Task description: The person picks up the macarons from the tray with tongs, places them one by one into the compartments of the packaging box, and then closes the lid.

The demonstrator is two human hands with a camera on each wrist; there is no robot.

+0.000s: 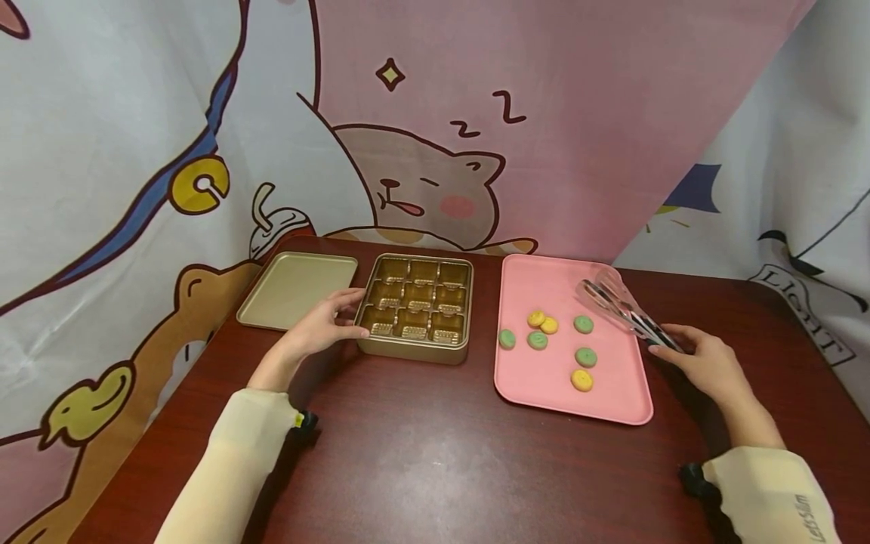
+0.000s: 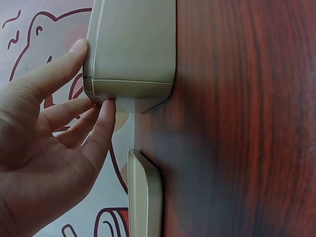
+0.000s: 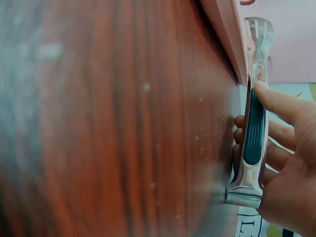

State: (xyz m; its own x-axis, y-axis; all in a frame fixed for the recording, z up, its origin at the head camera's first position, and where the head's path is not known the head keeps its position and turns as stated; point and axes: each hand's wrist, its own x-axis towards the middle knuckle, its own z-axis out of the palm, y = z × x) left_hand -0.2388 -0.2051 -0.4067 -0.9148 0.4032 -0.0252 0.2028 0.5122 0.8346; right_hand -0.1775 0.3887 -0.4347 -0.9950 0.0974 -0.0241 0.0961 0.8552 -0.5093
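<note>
My left hand is at the near left corner of a gold tin box. Its thumb touches the rim and its loosely extended fingers rest against the left side. Inside the box sits a gold plastic insert with several square compartments. My right hand holds metal tongs by their dark-inlaid handle, thumb on the near arm. The tongs' heads reach over the far right part of a pink tray. Small round green pieces and yellow pieces, patterned on top, lie on that tray.
A flat gold lid lies left of the box, at the table's far left. Everything stands on a dark reddish wooden table. Behind it hangs a cloth with cartoon animals, close to the far edge.
</note>
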